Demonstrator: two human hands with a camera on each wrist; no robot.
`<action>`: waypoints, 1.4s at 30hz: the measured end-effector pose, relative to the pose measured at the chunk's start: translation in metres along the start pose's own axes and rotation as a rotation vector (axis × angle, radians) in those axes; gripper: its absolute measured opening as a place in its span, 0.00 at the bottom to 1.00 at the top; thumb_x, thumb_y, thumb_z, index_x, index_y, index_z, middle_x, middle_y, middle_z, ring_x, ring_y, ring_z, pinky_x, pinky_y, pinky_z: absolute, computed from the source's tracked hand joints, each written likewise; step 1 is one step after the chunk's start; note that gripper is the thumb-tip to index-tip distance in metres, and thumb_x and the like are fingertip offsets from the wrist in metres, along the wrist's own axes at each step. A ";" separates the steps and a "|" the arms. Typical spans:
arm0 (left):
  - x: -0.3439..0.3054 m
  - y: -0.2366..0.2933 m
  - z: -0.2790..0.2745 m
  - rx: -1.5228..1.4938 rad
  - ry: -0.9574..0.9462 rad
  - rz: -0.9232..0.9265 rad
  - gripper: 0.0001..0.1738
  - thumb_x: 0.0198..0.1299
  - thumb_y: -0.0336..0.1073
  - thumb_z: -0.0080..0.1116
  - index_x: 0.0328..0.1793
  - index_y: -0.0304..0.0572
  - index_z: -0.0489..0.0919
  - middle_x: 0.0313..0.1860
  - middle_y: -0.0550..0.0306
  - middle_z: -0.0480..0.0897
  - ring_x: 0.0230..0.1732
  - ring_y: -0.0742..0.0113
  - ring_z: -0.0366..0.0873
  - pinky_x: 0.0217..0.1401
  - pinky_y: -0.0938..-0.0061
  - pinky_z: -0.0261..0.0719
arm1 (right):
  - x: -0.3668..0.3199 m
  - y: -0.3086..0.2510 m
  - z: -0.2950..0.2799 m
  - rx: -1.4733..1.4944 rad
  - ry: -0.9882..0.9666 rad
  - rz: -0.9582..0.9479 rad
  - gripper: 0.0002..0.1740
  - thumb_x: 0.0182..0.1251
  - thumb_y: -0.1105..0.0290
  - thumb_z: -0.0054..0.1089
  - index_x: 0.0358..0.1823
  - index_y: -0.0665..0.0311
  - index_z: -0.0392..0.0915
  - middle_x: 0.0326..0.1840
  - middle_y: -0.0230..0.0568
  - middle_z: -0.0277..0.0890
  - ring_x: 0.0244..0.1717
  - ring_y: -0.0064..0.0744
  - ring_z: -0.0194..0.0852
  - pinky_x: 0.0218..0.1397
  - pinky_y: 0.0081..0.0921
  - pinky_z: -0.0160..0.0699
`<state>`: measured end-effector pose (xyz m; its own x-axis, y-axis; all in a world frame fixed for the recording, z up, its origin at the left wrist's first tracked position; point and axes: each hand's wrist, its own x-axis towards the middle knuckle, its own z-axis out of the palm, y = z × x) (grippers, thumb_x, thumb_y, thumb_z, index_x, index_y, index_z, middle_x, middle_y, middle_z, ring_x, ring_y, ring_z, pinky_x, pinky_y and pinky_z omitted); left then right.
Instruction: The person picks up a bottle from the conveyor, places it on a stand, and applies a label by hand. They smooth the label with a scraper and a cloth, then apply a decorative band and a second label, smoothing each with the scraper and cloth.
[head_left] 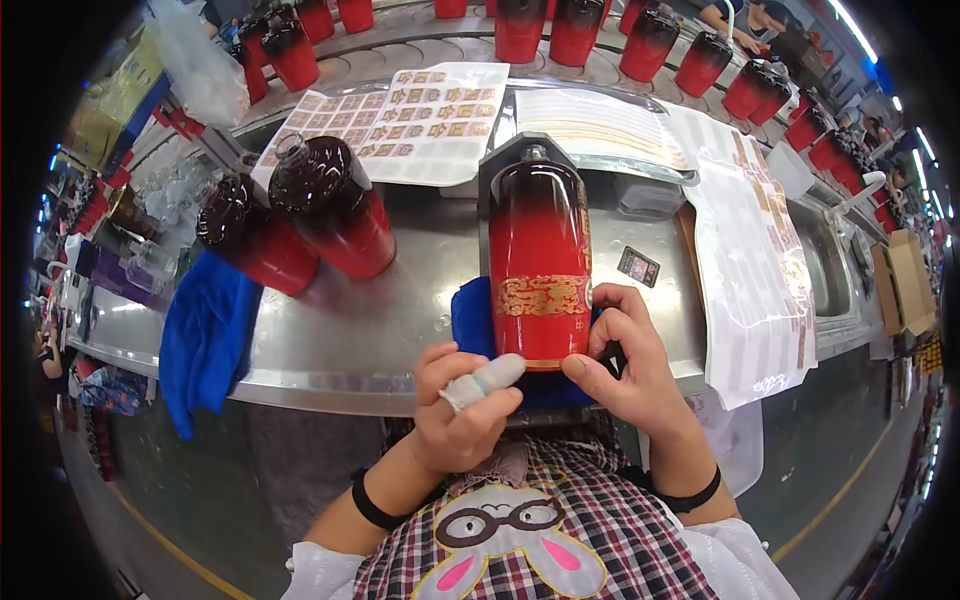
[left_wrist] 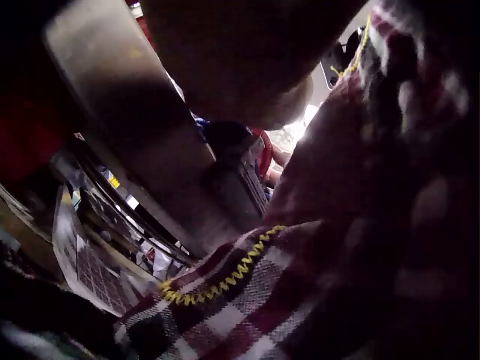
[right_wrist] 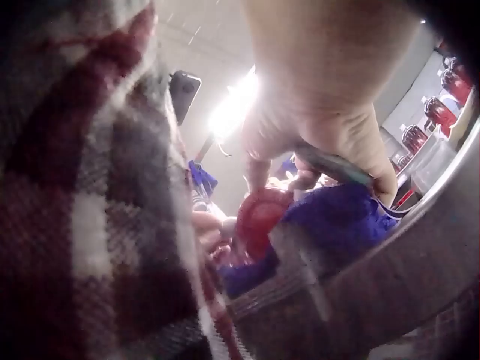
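A red bottle with a dark neck and gold band [head_left: 540,250] lies in a grey cradle [head_left: 487,225], its base facing the person. My right hand [head_left: 635,370] grips the bottle's lower right side, thumb at the base edge. My left hand [head_left: 465,410] touches the left of the base with a white-wrapped finger [head_left: 495,375]. The right wrist view shows the round red base [right_wrist: 262,214] beyond my right hand [right_wrist: 322,112], beside blue cloth [right_wrist: 337,217]. The left wrist view is dark, and contact there is hidden.
Two red bottles [head_left: 355,235] stand at left, near a hanging blue cloth [head_left: 205,340]. Behind lie a sticker sheet [head_left: 400,120] and striped white sheets [head_left: 595,125]. More sheets [head_left: 745,260] lie at right, beside a small dark card [head_left: 638,267]. Several bottles [head_left: 650,45] line the back.
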<state>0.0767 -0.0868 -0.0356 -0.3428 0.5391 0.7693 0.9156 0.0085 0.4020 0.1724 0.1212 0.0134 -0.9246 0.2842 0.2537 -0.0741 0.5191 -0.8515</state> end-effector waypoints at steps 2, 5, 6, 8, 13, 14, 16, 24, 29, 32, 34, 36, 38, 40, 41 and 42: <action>0.002 -0.003 -0.006 -0.029 -0.001 -0.054 0.09 0.63 0.32 0.61 0.49 0.48 0.78 0.48 0.51 0.82 0.56 0.53 0.72 0.64 0.49 0.68 | 0.001 0.001 0.000 0.010 0.001 0.000 0.19 0.54 0.64 0.75 0.26 0.64 0.70 0.49 0.54 0.67 0.61 0.50 0.65 0.62 0.43 0.65; 0.018 0.003 -0.003 -0.220 0.090 -0.311 0.10 0.63 0.34 0.62 0.50 0.42 0.79 0.48 0.49 0.84 0.53 0.50 0.74 0.63 0.54 0.67 | 0.000 0.000 0.001 0.016 0.005 0.005 0.19 0.54 0.63 0.75 0.26 0.64 0.70 0.49 0.54 0.67 0.61 0.50 0.65 0.63 0.43 0.65; 0.029 0.002 0.000 -0.280 0.097 -0.315 0.15 0.64 0.36 0.62 0.53 0.37 0.76 0.50 0.48 0.81 0.54 0.48 0.71 0.64 0.56 0.63 | 0.000 0.000 0.001 0.017 0.006 0.007 0.19 0.54 0.63 0.75 0.26 0.64 0.70 0.50 0.54 0.67 0.61 0.50 0.65 0.63 0.43 0.64; 0.033 0.005 0.013 -0.278 0.118 -0.375 0.18 0.63 0.37 0.63 0.55 0.38 0.74 0.52 0.47 0.78 0.55 0.49 0.69 0.65 0.58 0.61 | 0.000 0.000 0.000 0.018 0.004 0.009 0.20 0.54 0.62 0.75 0.26 0.64 0.70 0.50 0.54 0.67 0.61 0.50 0.65 0.64 0.43 0.64; 0.028 0.000 0.017 -0.306 0.006 -0.410 0.23 0.66 0.36 0.60 0.62 0.37 0.64 0.59 0.48 0.66 0.63 0.59 0.63 0.71 0.64 0.56 | 0.000 -0.001 0.000 0.025 0.003 0.010 0.20 0.54 0.61 0.76 0.26 0.64 0.70 0.51 0.54 0.67 0.61 0.50 0.65 0.64 0.44 0.63; 0.028 0.000 0.016 -0.319 -0.004 -0.418 0.24 0.66 0.35 0.60 0.62 0.37 0.64 0.60 0.47 0.66 0.63 0.59 0.62 0.71 0.64 0.56 | 0.000 -0.001 0.000 0.024 0.001 0.019 0.20 0.54 0.61 0.75 0.26 0.64 0.70 0.51 0.55 0.67 0.61 0.50 0.65 0.64 0.44 0.63; 0.027 0.001 0.014 -0.342 -0.020 -0.431 0.24 0.66 0.34 0.60 0.63 0.37 0.63 0.61 0.47 0.65 0.63 0.60 0.62 0.71 0.64 0.55 | 0.000 -0.001 0.000 0.023 -0.003 0.034 0.20 0.54 0.61 0.75 0.26 0.64 0.70 0.52 0.55 0.67 0.61 0.50 0.64 0.65 0.44 0.63; 0.024 0.002 -0.002 -0.016 -0.039 0.099 0.15 0.57 0.30 0.64 0.50 0.50 0.77 0.55 0.45 0.72 0.55 0.50 0.68 0.58 0.53 0.68 | -0.001 0.000 0.000 0.015 0.002 0.023 0.20 0.55 0.61 0.75 0.27 0.64 0.70 0.54 0.55 0.68 0.61 0.51 0.64 0.65 0.43 0.63; 0.025 -0.010 -0.004 0.082 -0.087 0.274 0.15 0.49 0.33 0.68 0.43 0.58 0.81 0.52 0.48 0.72 0.51 0.54 0.69 0.48 0.58 0.70 | -0.003 0.002 -0.004 0.082 -0.050 0.056 0.19 0.56 0.60 0.75 0.29 0.63 0.72 0.59 0.54 0.66 0.63 0.51 0.63 0.67 0.41 0.62; 0.032 -0.014 -0.008 0.143 -0.120 0.393 0.15 0.47 0.35 0.68 0.42 0.60 0.80 0.51 0.51 0.74 0.51 0.56 0.68 0.48 0.60 0.70 | -0.001 0.013 -0.016 0.136 -0.150 0.009 0.17 0.57 0.61 0.74 0.30 0.62 0.73 0.62 0.53 0.64 0.66 0.49 0.62 0.70 0.40 0.60; 0.037 -0.017 -0.010 0.175 -0.155 0.465 0.15 0.46 0.35 0.68 0.41 0.60 0.80 0.50 0.55 0.76 0.51 0.58 0.68 0.48 0.61 0.69 | 0.001 0.017 -0.027 0.136 -0.241 -0.013 0.16 0.59 0.61 0.73 0.31 0.61 0.74 0.64 0.51 0.63 0.67 0.48 0.60 0.71 0.40 0.59; 0.043 -0.020 -0.011 0.205 -0.196 0.539 0.15 0.45 0.36 0.68 0.41 0.62 0.80 0.50 0.60 0.78 0.51 0.59 0.68 0.48 0.61 0.69 | 0.003 0.016 -0.037 0.186 -0.290 0.008 0.14 0.60 0.62 0.71 0.31 0.60 0.75 0.64 0.50 0.63 0.68 0.46 0.60 0.71 0.39 0.59; 0.047 -0.019 -0.011 0.192 -0.209 0.548 0.14 0.44 0.36 0.68 0.39 0.62 0.80 0.50 0.64 0.79 0.51 0.61 0.67 0.47 0.63 0.69 | 0.005 0.014 -0.046 0.186 -0.333 -0.004 0.12 0.62 0.64 0.69 0.31 0.60 0.75 0.64 0.48 0.63 0.67 0.43 0.60 0.70 0.38 0.61; 0.052 -0.018 -0.011 0.172 -0.224 0.546 0.14 0.42 0.36 0.67 0.37 0.63 0.80 0.50 0.67 0.80 0.51 0.62 0.66 0.47 0.65 0.68 | 0.004 0.017 -0.050 0.204 -0.330 0.003 0.12 0.63 0.63 0.69 0.32 0.60 0.75 0.63 0.48 0.63 0.65 0.41 0.61 0.68 0.36 0.63; 0.056 -0.016 -0.010 0.158 -0.234 0.541 0.13 0.41 0.36 0.67 0.36 0.63 0.80 0.50 0.69 0.80 0.50 0.63 0.66 0.47 0.66 0.67 | 0.004 0.019 -0.050 0.212 -0.331 0.005 0.12 0.63 0.63 0.69 0.32 0.60 0.75 0.63 0.48 0.63 0.64 0.41 0.62 0.67 0.35 0.63; 0.058 -0.016 -0.010 0.144 -0.243 0.536 0.13 0.40 0.36 0.67 0.35 0.64 0.80 0.50 0.70 0.80 0.50 0.63 0.65 0.47 0.67 0.67 | 0.004 0.020 -0.051 0.205 -0.336 0.007 0.12 0.64 0.63 0.68 0.32 0.61 0.75 0.62 0.47 0.63 0.64 0.40 0.62 0.66 0.34 0.64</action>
<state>0.0402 -0.0635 0.0077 0.2165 0.6766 0.7038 0.9725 -0.2125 -0.0948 0.1865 0.1732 0.0207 -0.9936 -0.0102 0.1121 -0.1090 0.3369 -0.9352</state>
